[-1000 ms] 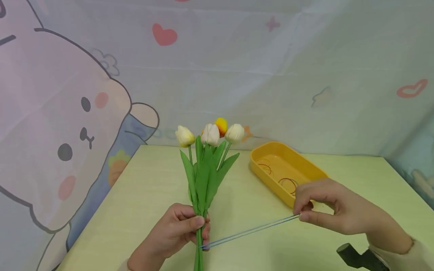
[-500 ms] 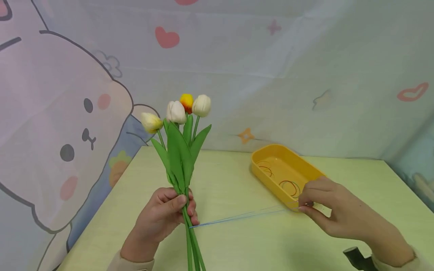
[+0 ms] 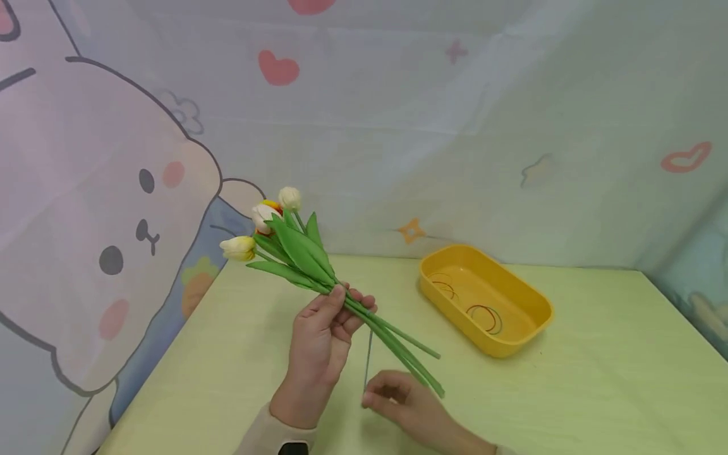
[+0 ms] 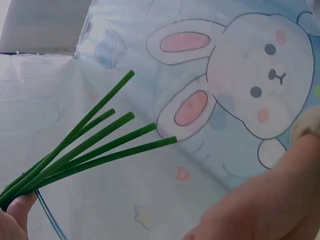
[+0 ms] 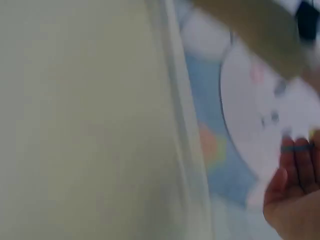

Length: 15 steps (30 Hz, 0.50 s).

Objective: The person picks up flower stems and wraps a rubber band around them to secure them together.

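Note:
Several artificial tulips [image 3: 304, 249] with green leaves slant across the head view, blossoms to the upper left and bare stems to the lower right. My left hand [image 3: 318, 351] grips them round the stems, thumb on top. In the left wrist view the cut stem ends [image 4: 115, 127] fan out above the fingers. A blue rubber band [image 3: 368, 360] loops at the stems by my left fingers and stretches down to my right hand [image 3: 406, 404], which pinches its other end below the stems. In the right wrist view the band crosses my right fingers [image 5: 300, 165].
A yellow tray [image 3: 483, 338] stands right of the flowers on the pale green table [image 3: 603, 366]. Several loose rubber bands [image 3: 483, 318] lie in it. Behind the table hangs a cloth backdrop [image 3: 387, 95] printed with a cartoon animal and hearts.
The tulips have swung from upright to slanting, blossoms leftward. My right hand has come from beside the tray to below the stems, and the stretched band now runs downward and looks shorter.

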Available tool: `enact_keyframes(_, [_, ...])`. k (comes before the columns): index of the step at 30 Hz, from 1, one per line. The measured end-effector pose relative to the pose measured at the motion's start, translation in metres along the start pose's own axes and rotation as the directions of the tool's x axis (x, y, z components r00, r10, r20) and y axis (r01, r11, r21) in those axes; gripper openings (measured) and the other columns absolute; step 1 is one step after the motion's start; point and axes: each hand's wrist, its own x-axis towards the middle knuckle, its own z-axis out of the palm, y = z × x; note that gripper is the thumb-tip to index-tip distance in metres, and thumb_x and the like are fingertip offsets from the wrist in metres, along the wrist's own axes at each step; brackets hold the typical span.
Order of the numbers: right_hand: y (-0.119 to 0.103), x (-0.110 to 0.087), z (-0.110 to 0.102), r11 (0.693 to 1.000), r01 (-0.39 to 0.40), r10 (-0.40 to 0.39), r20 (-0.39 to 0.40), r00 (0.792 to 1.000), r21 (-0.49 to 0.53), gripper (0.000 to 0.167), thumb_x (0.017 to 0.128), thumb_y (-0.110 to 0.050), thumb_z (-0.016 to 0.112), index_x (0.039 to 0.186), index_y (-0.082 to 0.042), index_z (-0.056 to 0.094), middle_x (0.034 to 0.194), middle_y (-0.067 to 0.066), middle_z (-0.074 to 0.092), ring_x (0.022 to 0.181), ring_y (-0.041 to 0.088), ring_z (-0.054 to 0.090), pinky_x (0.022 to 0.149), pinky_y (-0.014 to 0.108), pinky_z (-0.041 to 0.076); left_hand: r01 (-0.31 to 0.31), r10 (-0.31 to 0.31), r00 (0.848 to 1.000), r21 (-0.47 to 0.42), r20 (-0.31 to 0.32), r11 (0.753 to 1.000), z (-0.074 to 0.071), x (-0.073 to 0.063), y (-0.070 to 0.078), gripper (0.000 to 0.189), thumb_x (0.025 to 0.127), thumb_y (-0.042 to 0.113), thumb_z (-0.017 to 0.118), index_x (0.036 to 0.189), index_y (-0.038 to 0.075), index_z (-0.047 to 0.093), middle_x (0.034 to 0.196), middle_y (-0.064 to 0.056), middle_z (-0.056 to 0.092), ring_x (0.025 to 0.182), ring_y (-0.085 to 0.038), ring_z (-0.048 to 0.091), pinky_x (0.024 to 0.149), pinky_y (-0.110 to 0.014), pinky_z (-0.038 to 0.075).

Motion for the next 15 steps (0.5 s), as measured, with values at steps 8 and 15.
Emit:
enact_keyframes(8, [-0.063, -0.005, 0.024, 0.958, -0.057, 0.069, -0.034, 0.997, 0.282, 0.023, 0.098, -0.012, 0.056, 0.099, 0.011, 0.06, 0.099, 0.008, 0.067, 0.089, 0.007, 0.061, 0.086, 0.022, 0.052, -0.419, 0.443, 0.895, 0.424, 0.045, 0.803, -0.033, 0.027, -0.028, 0.023, 0.096, 0.002, 0.057, 0.085, -0.017, 0.064, 0.078, -0.006, 0.07, 0.076, -0.016, 0.072, 0.077, -0.033, 0.059])
enact_keyframes(15, [-0.108, 0.01, -0.057, 0.896, 0.433, -0.435, -0.009, 0.901, 0.094, 0.009, 0.097, 0.007, 0.045, 0.093, 0.004, 0.053, 0.087, -0.001, 0.053, 0.081, 0.014, 0.048, 0.074, 0.022, 0.047, -0.583, 0.424, 0.811, 0.61, 0.403, 0.536, -0.038, 0.029, -0.034, 0.017, 0.091, -0.007, 0.06, 0.076, -0.009, 0.068, 0.068, -0.02, 0.068, 0.068, -0.019, 0.069, 0.07, -0.027, 0.06])
